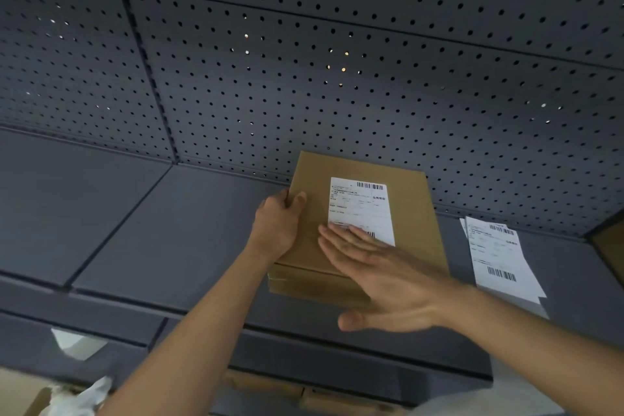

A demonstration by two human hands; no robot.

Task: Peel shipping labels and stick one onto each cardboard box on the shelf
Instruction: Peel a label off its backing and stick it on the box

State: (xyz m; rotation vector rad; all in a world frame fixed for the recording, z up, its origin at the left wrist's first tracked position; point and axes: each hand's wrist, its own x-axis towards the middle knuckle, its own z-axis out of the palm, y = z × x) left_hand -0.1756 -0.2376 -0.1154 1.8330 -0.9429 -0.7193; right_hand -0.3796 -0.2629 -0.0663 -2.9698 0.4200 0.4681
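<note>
A flat brown cardboard box lies on top of a small stack on the grey shelf. A white shipping label with barcodes sits on its top face. My left hand grips the box's left edge, thumb on top. My right hand lies flat with straight fingers, the fingertips pressing on the label's lower edge. A loose pile of label sheets rests on the shelf to the right of the box.
A grey pegboard wall backs the shelf. Another cardboard box corner shows at the far right edge. Below the shelf's front edge lie white paper scraps, crumpled backing and more cardboard.
</note>
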